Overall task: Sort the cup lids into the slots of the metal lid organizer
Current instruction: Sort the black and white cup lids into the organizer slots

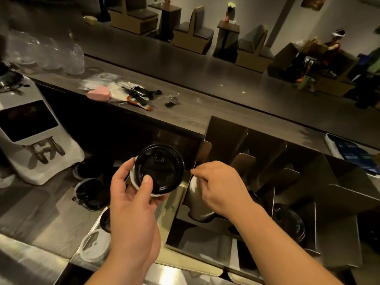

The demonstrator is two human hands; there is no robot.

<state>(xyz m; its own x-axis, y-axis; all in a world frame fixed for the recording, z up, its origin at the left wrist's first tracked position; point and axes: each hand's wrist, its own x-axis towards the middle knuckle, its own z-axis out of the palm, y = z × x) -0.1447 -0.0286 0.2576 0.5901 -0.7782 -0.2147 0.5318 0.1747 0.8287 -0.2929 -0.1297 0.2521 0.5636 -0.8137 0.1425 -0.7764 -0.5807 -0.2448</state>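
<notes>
Head view: looks down over a steel work counter (51, 212), with both hands in front of the metal lid organizer (339, 202).
Left hand (131, 204): holds a black lid (159, 167) stacked on a white lid (133, 181), thumb pressed on the black top and fingers curled round the rims from below.
Right hand (218, 188): hovers over the organizer's leftmost slots with fingers curled and thumb meeting forefinger; whether it pinches anything cannot be told, as no lid shows in it.
Held lids: tilted up toward the camera, flat faces nearly facing the viewer, just left of the organizer's first divider (203, 151) and not touching it.
Organizer: dark sheet metal with upright dividers that run away from the person; 1 black lid (290, 225) already lies in a slot further right.
Loose lids: 1 black lid (92, 192) and 1 white ring lid (92, 246) lie on the counter left of the left forearm, with more dark lids behind them, near the white grinder (30, 130).
Key relation: the slots lie to the right of the held pair, and the right hand is the nearer one to them.
Judgement: the pair probably needs splitting by colour first. The right hand could take the top lid while the left hand keeps the other. A lid should go in on edge, its face parallel to the dividers.
Risk: the 2 nested lids may stick together and land in 1 slot.
</notes>
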